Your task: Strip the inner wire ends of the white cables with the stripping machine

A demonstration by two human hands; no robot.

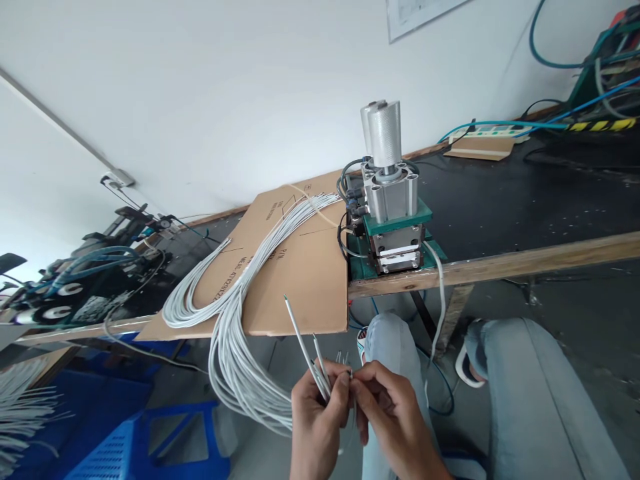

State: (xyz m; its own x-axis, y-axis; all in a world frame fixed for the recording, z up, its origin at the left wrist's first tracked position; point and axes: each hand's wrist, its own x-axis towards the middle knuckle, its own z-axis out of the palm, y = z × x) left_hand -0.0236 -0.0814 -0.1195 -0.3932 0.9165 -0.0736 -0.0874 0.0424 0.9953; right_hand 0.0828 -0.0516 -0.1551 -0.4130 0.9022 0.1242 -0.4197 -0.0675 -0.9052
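Note:
Above my lap, my left hand (320, 407) is closed round several white cables (301, 341), whose ends stick up past the fingers. My right hand (387, 407) meets it at the fingertips, pinching at a small dark cable end (350, 375) between the two hands. What exactly the right fingers grip is too small to make out. A thick bundle of white cables (250, 283) lies looped over the cardboard sheet (295, 300) and hangs off its front edge toward my left hand.
A metal pneumatic device (393, 200) on a green base stands at the bench edge (500, 263). Black machinery (95, 280) with hoses is at the left. Below are a blue stool (183, 437) and more white cables (25, 413). A power strip (493, 131) lies at the back right.

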